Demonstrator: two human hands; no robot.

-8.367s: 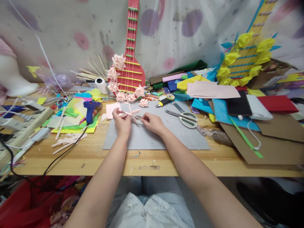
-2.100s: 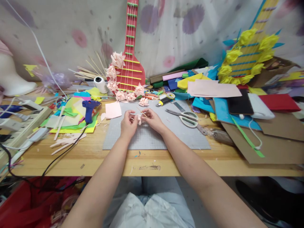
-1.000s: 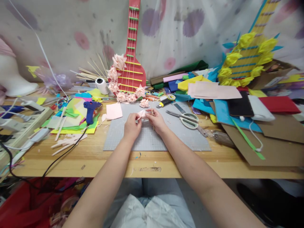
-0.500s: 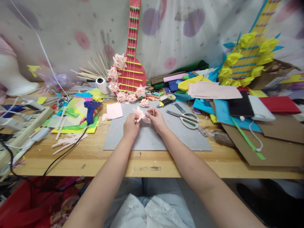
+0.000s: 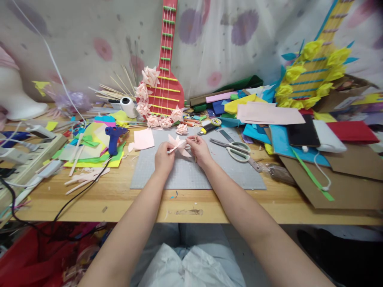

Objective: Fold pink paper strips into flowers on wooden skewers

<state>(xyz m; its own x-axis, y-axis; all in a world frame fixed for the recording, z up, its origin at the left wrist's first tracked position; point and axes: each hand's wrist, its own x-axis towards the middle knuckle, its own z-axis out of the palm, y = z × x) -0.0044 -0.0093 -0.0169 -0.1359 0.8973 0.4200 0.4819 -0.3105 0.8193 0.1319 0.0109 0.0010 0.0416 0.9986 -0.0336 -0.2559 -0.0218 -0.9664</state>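
Note:
Between my hands, above the grey cutting mat (image 5: 149,175), is a pale pink paper flower (image 5: 179,146) with pointed petals spread out. My left hand (image 5: 164,158) pinches it from the left side. My right hand (image 5: 200,150) is closed around a thin wooden stick (image 5: 196,159), mostly hidden by the fingers, and its fingertips touch a petal on the right. A square of pink paper (image 5: 144,139) lies left of the flower. Just beyond the hands sits a finished pink paper rose (image 5: 182,128). Scissors (image 5: 238,151) rest on the mat to the right.
A red paper guitar (image 5: 167,91) with pink roses stands at the back. On the left are a blue glue gun (image 5: 113,140), paper sheets (image 5: 97,145) and a power strip (image 5: 36,159). Yellow cutter (image 5: 210,126), craft sheets (image 5: 271,113) and cardboard (image 5: 332,187) lie right.
The flower has turned and its petals now show more widely spread. My right fingers have shifted slightly, and the stick has tilted so that less of its upper end shows.

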